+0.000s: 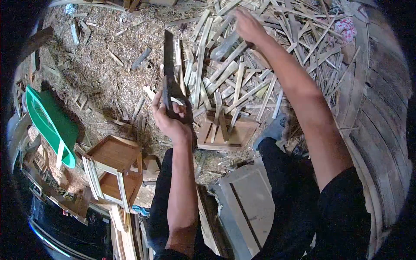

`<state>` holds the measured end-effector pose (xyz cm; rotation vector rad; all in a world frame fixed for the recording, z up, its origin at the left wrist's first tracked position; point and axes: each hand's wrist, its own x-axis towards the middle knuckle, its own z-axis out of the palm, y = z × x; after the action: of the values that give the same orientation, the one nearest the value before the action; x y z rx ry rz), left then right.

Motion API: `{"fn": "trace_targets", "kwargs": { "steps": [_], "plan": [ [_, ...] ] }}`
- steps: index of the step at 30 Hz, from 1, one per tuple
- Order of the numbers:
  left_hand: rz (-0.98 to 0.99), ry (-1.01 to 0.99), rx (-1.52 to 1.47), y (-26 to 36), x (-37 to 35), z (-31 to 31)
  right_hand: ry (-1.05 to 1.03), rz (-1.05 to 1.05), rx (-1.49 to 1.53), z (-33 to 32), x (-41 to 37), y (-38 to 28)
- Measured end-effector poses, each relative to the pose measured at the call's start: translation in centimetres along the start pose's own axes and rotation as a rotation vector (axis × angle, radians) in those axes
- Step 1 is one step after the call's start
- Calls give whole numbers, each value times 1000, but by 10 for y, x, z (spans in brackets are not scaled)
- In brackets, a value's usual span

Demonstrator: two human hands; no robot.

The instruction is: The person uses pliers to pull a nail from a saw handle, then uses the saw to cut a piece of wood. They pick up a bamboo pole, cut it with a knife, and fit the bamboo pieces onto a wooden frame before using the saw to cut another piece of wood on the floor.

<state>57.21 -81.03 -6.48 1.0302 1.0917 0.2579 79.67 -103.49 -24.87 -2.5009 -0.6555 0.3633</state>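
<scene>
My left hand [171, 123] is closed around the lower part of a long, dark, flat bar [168, 56], which points away from me. A pale piece shows beside the fingers of this hand. Farther out on the right, my right hand [250, 29] reaches over a heap of wood offcuts [240, 80], its fingers slightly smeared. Just below that hand lies a greyish flat piece [224, 47]; I cannot tell whether the fingers hold anything. In front of my legs a wooden panel [243, 132] carries a few loose strips.
A small wooden frame with shelves [115, 154] stands at the left, near a green plastic chair [52, 117] on its side. Sawdust and scraps cover the ground [108, 73]. A worn grey board [247, 208] lies between my legs. Curved planks [381, 130] line the right side.
</scene>
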Motion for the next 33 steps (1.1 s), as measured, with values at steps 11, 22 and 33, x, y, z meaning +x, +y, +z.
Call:
{"fn": "trace_targets", "kwargs": {
  "steps": [11, 22, 33],
  "plan": [
    [39, 171, 71, -3, -14, -20, -126, -89, -260, 19, -160, -98],
    [98, 102, -57, 5, -26, -50, -448, -86, -388, 10, -126, -73],
    [128, 146, 85, -9, -75, -89, -457, 34, -301, 11, -196, -85]
  ]
}}
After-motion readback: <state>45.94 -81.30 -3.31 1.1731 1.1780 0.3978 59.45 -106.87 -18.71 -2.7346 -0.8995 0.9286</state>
